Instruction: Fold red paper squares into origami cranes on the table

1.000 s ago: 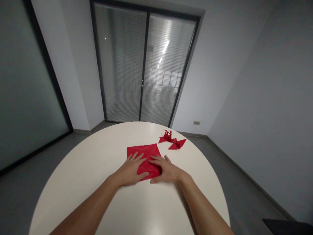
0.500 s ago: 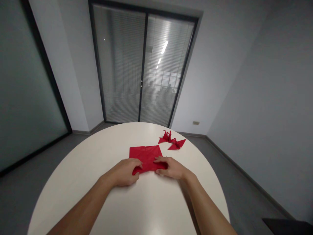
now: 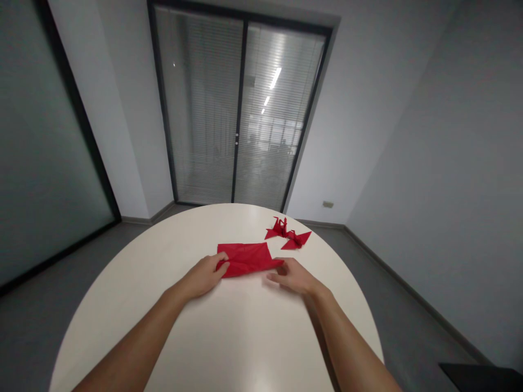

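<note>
A sheet of red paper (image 3: pixel 247 256) lies on the white table in front of me, its near part folded up over the rest. My left hand (image 3: pixel 208 275) is closed on the left end of the fold, thumb on the near side and fingers over the top. At the right end, my right hand (image 3: pixel 292 276) touches the pointed corner of the fold with its fingers. Its thumb stands apart from them, below the paper, and the fingertips are partly hidden. Just beyond the sheet sit two red origami cranes, one farther back (image 3: pixel 278 227) and one nearer (image 3: pixel 297 240).
The round white table (image 3: pixel 229 343) has a curved edge on both sides. Behind it stands a dark-framed glass door (image 3: pixel 239 109) with blinds. A black object (image 3: pixel 482 377) shows at the lower right.
The paper's near edge has been turned up and away from me, making the sheet shallower. My left hand moved slightly forward and left; my right hand shifted right and its thumb came off the paper.
</note>
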`<action>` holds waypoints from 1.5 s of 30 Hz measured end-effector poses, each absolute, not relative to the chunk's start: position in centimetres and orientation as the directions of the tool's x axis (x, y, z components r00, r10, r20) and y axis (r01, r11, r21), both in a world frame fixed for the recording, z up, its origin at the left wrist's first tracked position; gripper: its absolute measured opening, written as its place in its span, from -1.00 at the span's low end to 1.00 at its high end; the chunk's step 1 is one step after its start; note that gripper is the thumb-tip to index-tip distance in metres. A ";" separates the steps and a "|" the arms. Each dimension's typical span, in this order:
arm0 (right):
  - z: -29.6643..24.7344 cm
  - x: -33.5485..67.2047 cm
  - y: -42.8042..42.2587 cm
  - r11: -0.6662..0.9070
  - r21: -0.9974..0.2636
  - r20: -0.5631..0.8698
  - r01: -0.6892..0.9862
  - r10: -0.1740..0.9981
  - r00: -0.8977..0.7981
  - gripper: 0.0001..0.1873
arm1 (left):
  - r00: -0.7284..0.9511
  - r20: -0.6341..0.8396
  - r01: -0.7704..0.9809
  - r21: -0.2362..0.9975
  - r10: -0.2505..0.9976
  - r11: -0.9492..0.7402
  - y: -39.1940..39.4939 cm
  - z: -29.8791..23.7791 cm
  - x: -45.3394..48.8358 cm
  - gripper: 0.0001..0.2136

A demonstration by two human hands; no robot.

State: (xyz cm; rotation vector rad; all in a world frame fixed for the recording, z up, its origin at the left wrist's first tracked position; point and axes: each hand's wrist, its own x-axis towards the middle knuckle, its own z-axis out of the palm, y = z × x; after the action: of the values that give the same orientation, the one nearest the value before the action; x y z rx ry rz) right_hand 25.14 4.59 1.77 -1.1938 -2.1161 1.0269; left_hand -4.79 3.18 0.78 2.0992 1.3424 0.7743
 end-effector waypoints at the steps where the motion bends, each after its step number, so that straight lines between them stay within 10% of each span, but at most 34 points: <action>1: 1.6 25.0 4.6 0.337 -0.815 0.075 0.471 0.868 -0.491 -0.50 | 0.306 0.210 0.600 0.715 0.928 -0.360 3.3 0.7 -4.8 -0.72; 16: -1.3 24.3 6.6 0.401 -0.749 0.288 0.527 0.914 -0.287 -0.59 | 0.191 0.230 0.305 0.910 0.954 -0.281 4.9 -2.9 -5.1 -0.44; 29: -1.0 24.2 6.2 0.297 -0.433 0.290 0.851 0.940 -0.180 -0.42 | 0.020 0.372 0.940 0.308 0.928 -0.144 3.1 -1.9 -2.5 -0.51; 35: 0.6 21.7 4.4 0.486 -0.358 0.405 0.798 0.850 -0.336 -0.47 | 0.292 0.365 0.862 0.300 0.884 -0.409 3.2 -2.2 -0.4 -0.53; 45: -0.3 20.4 3.8 0.429 -0.333 0.037 0.839 0.896 -0.443 -0.29 | 0.488 0.177 0.808 0.279 0.855 -0.519 3.0 -2.6 0.3 -0.50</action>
State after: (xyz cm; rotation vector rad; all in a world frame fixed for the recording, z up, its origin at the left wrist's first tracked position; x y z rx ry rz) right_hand 20.37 3.80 -0.26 -1.5243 -2.4730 0.3958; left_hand 0.34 2.98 -2.61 2.5698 1.4488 0.4421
